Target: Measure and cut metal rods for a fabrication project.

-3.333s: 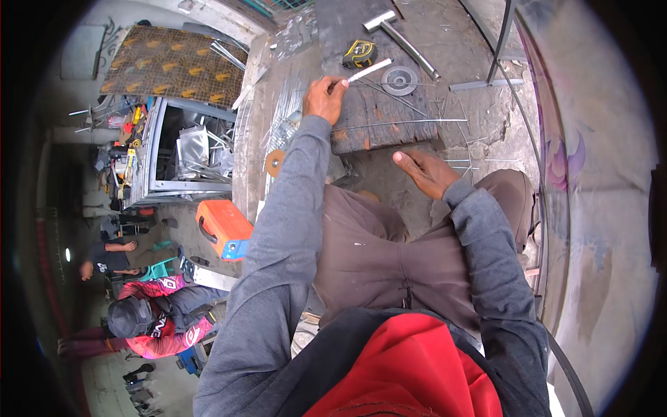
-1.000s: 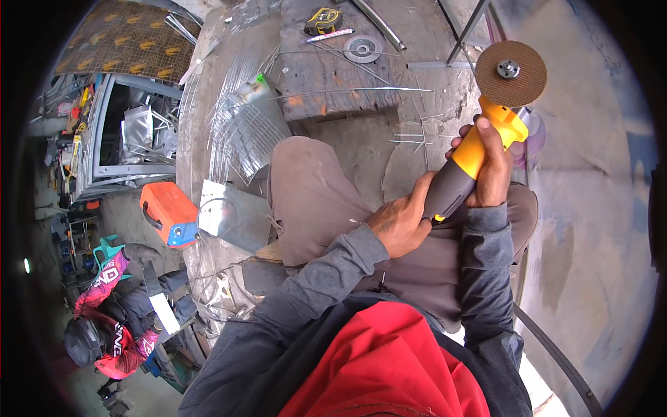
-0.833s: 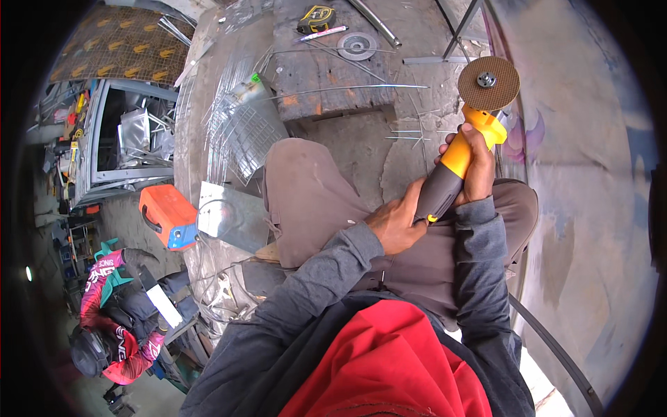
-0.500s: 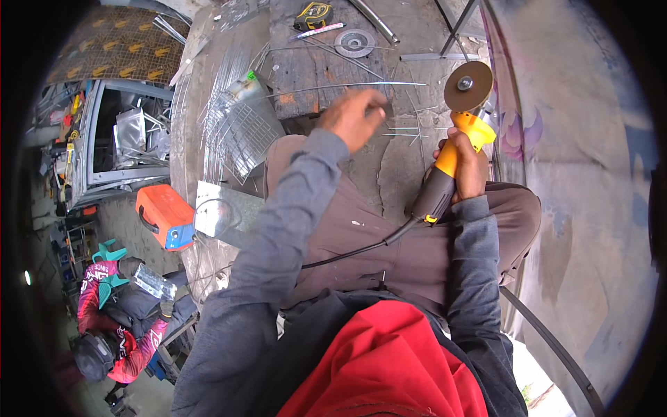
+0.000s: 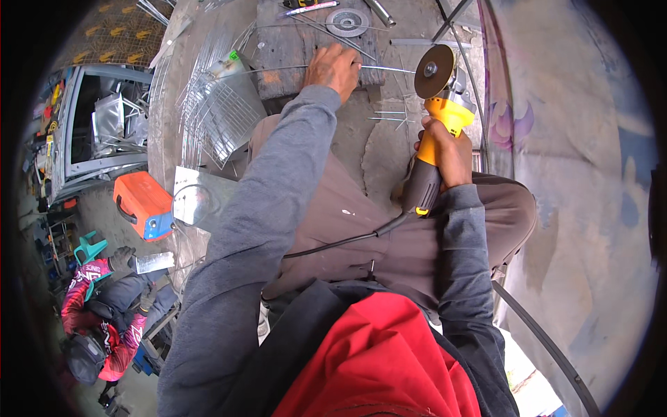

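My right hand [image 5: 450, 154] is wrapped round the body of a yellow and black angle grinder [image 5: 425, 177]. Its brown cutting disc [image 5: 432, 72] points up and away from me, close to the end of a thin metal rod [image 5: 390, 68]. Whether disc and rod touch I cannot tell. That rod lies across a worn wooden block [image 5: 281, 48], and my left hand [image 5: 335, 71] grips it near the block's front edge, fingers curled down. A black cord [image 5: 333, 247] runs from the grinder across my lap.
On the block lie a grey grinding disc [image 5: 347, 23] and a marker pen [image 5: 311, 8]. Wire mesh [image 5: 233, 118] and loose rods are at left, short rod pieces [image 5: 389, 116] ahead. An orange welding machine [image 5: 142, 205] stands further left. A co-worker [image 5: 104, 313] sits at lower left.
My left hand has come down onto the rod and closed on it. The grinder has shifted left and up, its disc nearer the rod's end. The co-worker's sheet metal piece has tilted.
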